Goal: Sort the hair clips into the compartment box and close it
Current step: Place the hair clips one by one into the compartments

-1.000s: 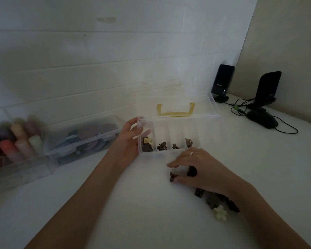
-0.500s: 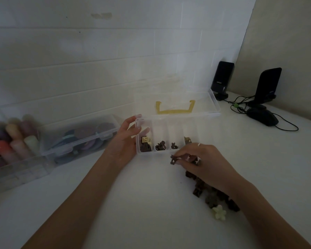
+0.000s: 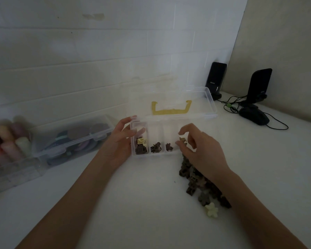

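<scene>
The clear compartment box (image 3: 201, 123) stands on the white table with its lid tipped back, a yellow handle showing through the lid. Its front compartments hold a cream clip (image 3: 140, 141) on dark ones, a dark clip (image 3: 155, 147), another dark clip (image 3: 168, 147) and a tan clip (image 3: 183, 140). My left hand (image 3: 119, 141) grips the box's left end, thumb over the wall. My right hand (image 3: 199, 150) hovers over the right compartments, fingers spread and loosely curled, with nothing seen between them. Under my right wrist lies a pile of dark hair clips (image 3: 188, 175) and a cream flower clip (image 3: 211, 212).
At the left, a latched clear box (image 3: 74, 139) of round items sits beside a clear tray of coloured cylinders (image 3: 7, 146). Two black speakers (image 3: 216, 78) (image 3: 258, 83) and a black mouse (image 3: 254, 115) with cables occupy the back right corner.
My right hand picked a dark clip from the pile, carried it up to the box and now hangs over the compartments with fingers spread. My left hand stayed on the box.
</scene>
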